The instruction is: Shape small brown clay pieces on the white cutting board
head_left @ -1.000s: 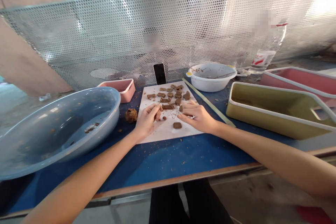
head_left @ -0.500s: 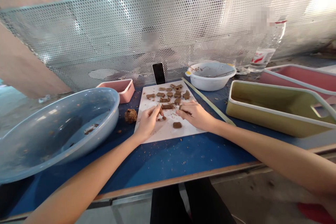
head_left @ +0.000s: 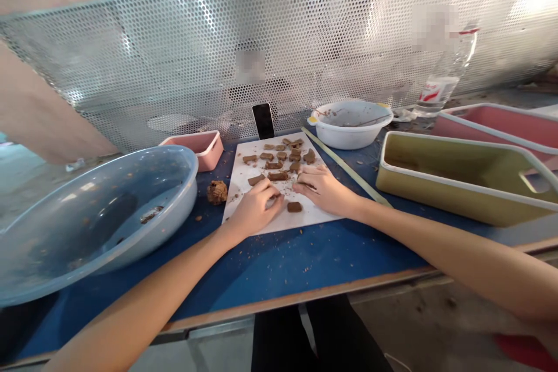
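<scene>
A white board (head_left: 300, 218) lies on the blue table and carries several small brown clay pieces (head_left: 279, 157). My left hand (head_left: 256, 207) rests on the board with its fingers curled down over crumbs, just below a brown piece (head_left: 256, 179). Whether the fingers pinch anything is hidden. My right hand (head_left: 322, 187) lies on the board beside it, fingers bent and pressed onto a small piece under the fingertips. One more brown piece (head_left: 294, 207) sits between the two hands. A brown clay ball (head_left: 217, 192) sits on the table left of the board.
A big blue basin (head_left: 87, 209) fills the left. A small pink tray (head_left: 196, 147), a phone (head_left: 263, 120) and a white bowl (head_left: 351, 123) stand at the back. A pale stick (head_left: 349, 171), yellow tray (head_left: 457, 180), pink tray (head_left: 501, 131) and bottle (head_left: 440, 84) are right.
My left hand has set down the brown piece it pinched and moved right and down onto the board. My right hand has hardly moved.
</scene>
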Demonstrator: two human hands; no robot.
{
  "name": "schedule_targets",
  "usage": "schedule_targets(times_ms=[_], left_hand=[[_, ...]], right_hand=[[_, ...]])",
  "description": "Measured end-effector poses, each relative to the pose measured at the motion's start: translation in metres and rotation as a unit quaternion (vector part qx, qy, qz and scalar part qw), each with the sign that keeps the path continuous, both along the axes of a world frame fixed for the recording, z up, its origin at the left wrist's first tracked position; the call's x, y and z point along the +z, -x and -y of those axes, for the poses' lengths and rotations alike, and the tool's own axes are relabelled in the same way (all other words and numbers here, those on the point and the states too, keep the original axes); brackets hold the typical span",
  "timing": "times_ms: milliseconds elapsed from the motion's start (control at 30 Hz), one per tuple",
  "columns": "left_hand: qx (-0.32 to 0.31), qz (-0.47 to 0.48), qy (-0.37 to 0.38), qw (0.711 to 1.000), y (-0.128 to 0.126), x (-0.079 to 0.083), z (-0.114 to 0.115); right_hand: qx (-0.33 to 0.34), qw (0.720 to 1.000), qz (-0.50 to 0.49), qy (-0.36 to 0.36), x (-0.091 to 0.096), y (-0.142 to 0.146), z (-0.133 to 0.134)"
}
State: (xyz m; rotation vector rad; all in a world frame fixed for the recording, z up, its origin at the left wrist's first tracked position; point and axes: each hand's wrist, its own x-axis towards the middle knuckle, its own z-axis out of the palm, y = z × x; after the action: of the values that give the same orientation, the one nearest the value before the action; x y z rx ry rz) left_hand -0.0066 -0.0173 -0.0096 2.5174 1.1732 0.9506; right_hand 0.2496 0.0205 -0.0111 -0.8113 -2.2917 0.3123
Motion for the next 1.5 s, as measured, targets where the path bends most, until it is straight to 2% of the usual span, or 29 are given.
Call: schedule_targets(times_ms=[100, 200, 433, 667, 833, 1067, 1167, 1367, 1500], left_hand=[[-0.018, -0.063, -0.06, 0.996, -0.001, -0.004, 0.0], [-0.016, -0.103, -0.091, 0.99, -0.001, -0.004, -0.001], [-0.005, -0.107, -0.117, 0.987, 0.005, -0.009, -0.005], [0.018, -0.085, -0.121, 0.989, 0.004, -0.009, -0.004], [0.001, -0.08, -0.111, 0.991, 0.001, -0.007, -0.003], [-0.026, -0.051, -0.071, 0.996, -0.001, -0.004, 0.0], [-0.047, -0.072, -0.055, 0.995, 0.0, -0.006, 0.0], [-0.047, -0.067, -0.054, 0.995, 0.004, -0.016, -0.007], [-0.05, -0.066, -0.044, 0.996, 0.002, -0.015, -0.005]], right_hand=[[-0.002, 1.0, -0.002, -0.013, -0.001, 0.001, 0.0], [0.017, 1.0, 0.014, -0.011, -0.002, 0.001, -0.001], [0.025, 0.998, 0.054, -0.009, -0.001, -0.002, -0.002], [0.024, 0.998, 0.062, -0.01, 0.006, -0.005, -0.001], [0.023, 0.997, 0.078, -0.015, 0.006, -0.006, -0.003], [0.075, 0.985, 0.149, -0.046, 0.011, -0.02, -0.011], [0.083, 0.982, 0.168, -0.032, 0.013, -0.024, -0.012], [0.097, 0.975, 0.198, -0.026, 0.02, -0.027, -0.008], [0.096, 0.975, 0.197, -0.035, 0.021, -0.025, -0.004]])
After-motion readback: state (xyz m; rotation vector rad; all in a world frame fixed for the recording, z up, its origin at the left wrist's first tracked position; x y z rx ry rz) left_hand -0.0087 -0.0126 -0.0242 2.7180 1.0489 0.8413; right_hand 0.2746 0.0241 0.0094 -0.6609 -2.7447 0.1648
